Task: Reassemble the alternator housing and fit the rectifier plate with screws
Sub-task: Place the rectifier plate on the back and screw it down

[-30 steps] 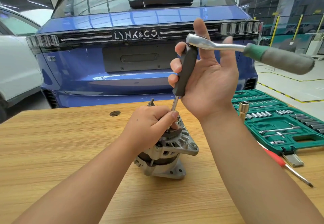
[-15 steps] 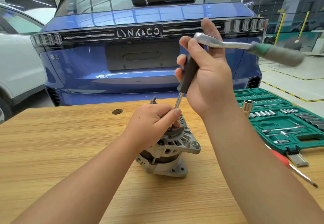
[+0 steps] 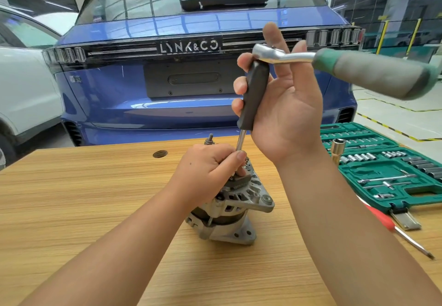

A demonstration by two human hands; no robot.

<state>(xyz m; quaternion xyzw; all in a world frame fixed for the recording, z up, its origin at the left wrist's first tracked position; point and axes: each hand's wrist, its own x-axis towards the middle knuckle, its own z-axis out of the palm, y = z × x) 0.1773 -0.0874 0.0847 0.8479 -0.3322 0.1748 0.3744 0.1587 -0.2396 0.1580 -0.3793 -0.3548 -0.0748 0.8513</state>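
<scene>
Head view: two bare hands working a driver into an alternator on a wooden table.

Right hand (image 3: 284,104) wraps its fingers round the black driver handle (image 3: 254,95), ratchet (image 3: 346,68) resting across it; left hand (image 3: 210,169) curls round the shaft atop the alternator (image 3: 234,210) standing mid-table (image 3: 71,198). Green socket case (image 3: 392,169) and red screwdriver (image 3: 394,229) lie right. Behind, a blue car (image 3: 186,71) reads "LYNK&CO".

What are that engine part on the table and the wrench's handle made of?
The alternator looks like cast aluminium: dull silver-grey, matte, with ribbed openings. The ratchet wrench has a shiny, chrome-like metal head and neck; its green and grey grip looks like plastic or rubber, though blurred.
</scene>
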